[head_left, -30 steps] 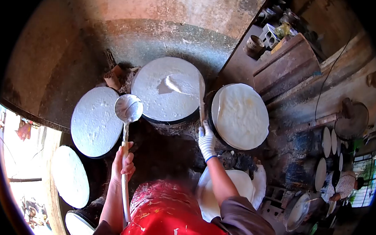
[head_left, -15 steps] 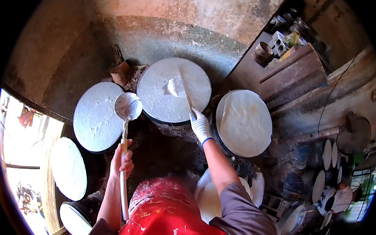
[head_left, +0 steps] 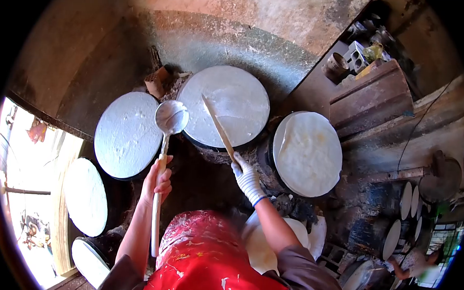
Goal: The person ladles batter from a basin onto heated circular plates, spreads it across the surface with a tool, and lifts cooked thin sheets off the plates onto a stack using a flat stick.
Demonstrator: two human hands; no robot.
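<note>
My left hand (head_left: 159,182) grips the long pale handle of a ladle (head_left: 171,117). The ladle's bowl is coated with white batter and hangs between two round white surfaces. In a striped knit glove, my right hand (head_left: 247,180) is closed around a flat wooden spatula (head_left: 218,128). Its blade slants up and left across the middle round surface (head_left: 246,97), which is covered in thin white batter with a faint spread edge. To the left, another round surface (head_left: 127,133) carries a bumpy white layer. On the right one, a thin pale sheet (head_left: 311,155) lies, slightly wrinkled.
More white-topped drums (head_left: 85,196) line the left side beside a bright opening. A curved wall (head_left: 216,21) rises behind. Near my right elbow lie stacked pale sheets (head_left: 261,248). Blackened drums (head_left: 369,234) lie at the right, near another person's arm (head_left: 399,268).
The spatula has swung so its tip points further left. The thick white batter patch on the middle surface is now spread thin. The ladle stays held upright, and the view has shifted slightly.
</note>
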